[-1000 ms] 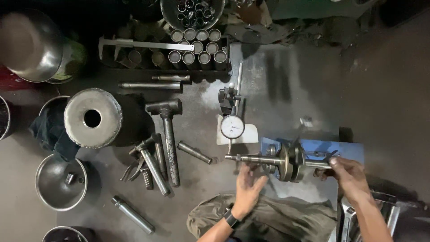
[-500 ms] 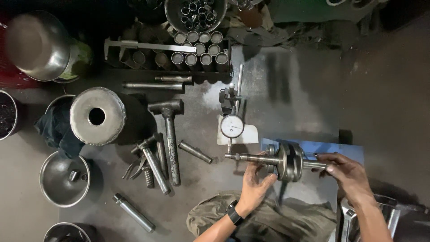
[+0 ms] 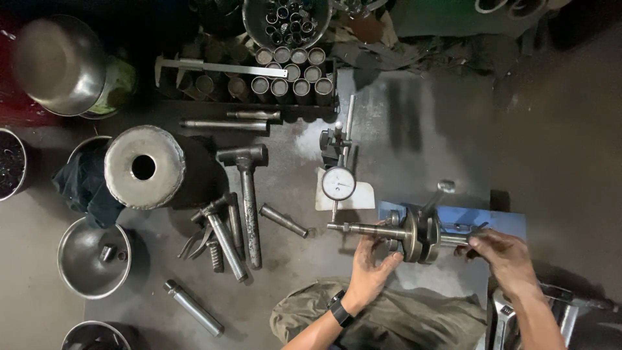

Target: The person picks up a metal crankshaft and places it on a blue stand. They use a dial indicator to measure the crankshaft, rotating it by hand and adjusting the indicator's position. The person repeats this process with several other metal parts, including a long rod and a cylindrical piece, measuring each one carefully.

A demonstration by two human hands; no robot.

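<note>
A crankshaft (image 3: 414, 233) lay level across the near right part of the floor, its 2 round webs standing upright in the middle and a thin shaft running out to the left. It sat over a blue stand (image 3: 499, 220) whose flat top showed behind and to the right of the webs. The left hand (image 3: 372, 266) came up from below, palm toward the webs, with its fingers curled around the left shaft just beside the webs. The right hand (image 3: 508, 256) reached in from the near right, its fingers pinched on the short right end of the shaft. Both hands gripped the crankshaft, 1 on each end. A black watch (image 3: 339, 308) sat on the left wrist.

Just beyond the left shaft stood a dial gauge (image 3: 339, 183), its white round face turned up and its stem pointing down toward the shaft; whether the tip touched could not be told. It rested by a pale card (image 3: 363, 196). Further left lay a hammer (image 3: 247, 194) with its handle pointing near, beside several loose steel pins and pliers. A thick grey metal cylinder (image 3: 144, 167) with a centre hole stood at the left, and a caliper (image 3: 220, 67) lay across a rack of tubes at the far side. A steel bowl (image 3: 94, 258) sat near left.
</note>
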